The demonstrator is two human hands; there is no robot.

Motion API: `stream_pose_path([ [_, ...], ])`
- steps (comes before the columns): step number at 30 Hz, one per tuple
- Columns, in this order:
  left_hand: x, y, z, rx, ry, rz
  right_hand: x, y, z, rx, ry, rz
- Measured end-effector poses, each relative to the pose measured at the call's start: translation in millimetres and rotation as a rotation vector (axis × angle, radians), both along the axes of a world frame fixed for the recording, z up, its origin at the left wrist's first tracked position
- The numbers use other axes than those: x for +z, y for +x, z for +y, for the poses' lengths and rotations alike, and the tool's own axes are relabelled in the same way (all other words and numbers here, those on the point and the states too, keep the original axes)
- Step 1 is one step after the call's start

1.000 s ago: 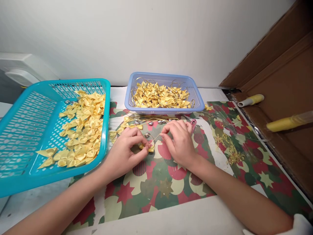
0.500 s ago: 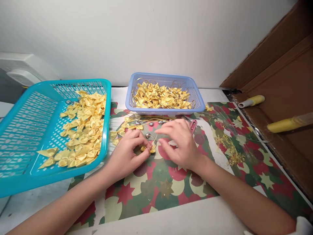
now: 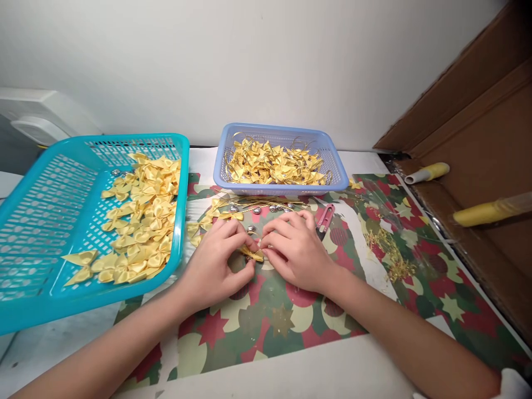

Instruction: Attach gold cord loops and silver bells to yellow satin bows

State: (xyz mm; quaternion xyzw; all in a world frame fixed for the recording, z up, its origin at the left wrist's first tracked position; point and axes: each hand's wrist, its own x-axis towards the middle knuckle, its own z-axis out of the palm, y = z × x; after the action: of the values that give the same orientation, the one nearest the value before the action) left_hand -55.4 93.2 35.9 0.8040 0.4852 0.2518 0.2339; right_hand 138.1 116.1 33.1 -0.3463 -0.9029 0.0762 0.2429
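Observation:
A yellow satin ribbon bow [image 3: 251, 254] lies low over the patterned sheet, between my two hands. The thumb and fingers of my left hand [image 3: 222, 260] pinch its left side. At its right end, my right hand [image 3: 297, 249] has its fingers and thumb pressed together on the thin gold cord, which they mostly hide. Just beyond the fingertips sits a small silver jingle bell [image 3: 251, 229]. Farther back are more silver bells [image 3: 276, 208], a bundle of gold cords [image 3: 266, 200] and loose yellow bows [image 3: 206, 220] beside my left hand.
At left stands a turquoise basket [image 3: 183, 221] with many yellow bows. A blue basket [image 3: 280, 189] at the back holds bows with gold cord loops. A pink-handled cutter [image 3: 326, 215] lies behind my right hand. Gold cord scraps [image 3: 394, 257] and a cardboard wall [image 3: 477, 116] are at right.
My right hand has moved left and down to the bow, and its spread fingers have closed. The cord loop that stood above the bow is now mostly hidden. My left hand stays put.

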Motion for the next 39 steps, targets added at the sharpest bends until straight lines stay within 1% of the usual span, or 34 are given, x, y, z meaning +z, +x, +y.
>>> stream_pose_path([
  [9, -4.9, -3.3, -0.4, -0.03, -0.002, 0.005, -1.3, 0.8, -1.1, 0.056, 0.039, 0.089],
  [14, -7.8, -3.4, -2.3, -0.028, -0.044, -0.069, 0.1, 2.4, -1.1, 0.086, 0.044, 0.112],
  [20, -6.2, -1.3, -3.0, 0.024, 0.088, -0.158, 1.8, 2.6, -2.2, 0.091, 0.058, 0.178],
  [24, -5.7, -2.4, -5.1, 0.037, 0.116, -0.19, 2.0, 2.4, -2.7, 0.061, 0.072, 0.213],
  [27, -8.0, -4.0, -6.8, 0.047, 0.102, -0.22, 1.5, 2.6, -2.6, 0.042, 0.095, 0.21],
  [33, -15.0, -5.1, -6.5, 0.074, 0.024, -0.298, 0.5, 3.1, -1.6, 0.019, 0.112, 0.156],
  [39, -11.2, -4.4, -5.8, 0.061, 0.032, -0.278, -0.1, 2.9, -1.6, -0.018, 0.042, 0.074],
])
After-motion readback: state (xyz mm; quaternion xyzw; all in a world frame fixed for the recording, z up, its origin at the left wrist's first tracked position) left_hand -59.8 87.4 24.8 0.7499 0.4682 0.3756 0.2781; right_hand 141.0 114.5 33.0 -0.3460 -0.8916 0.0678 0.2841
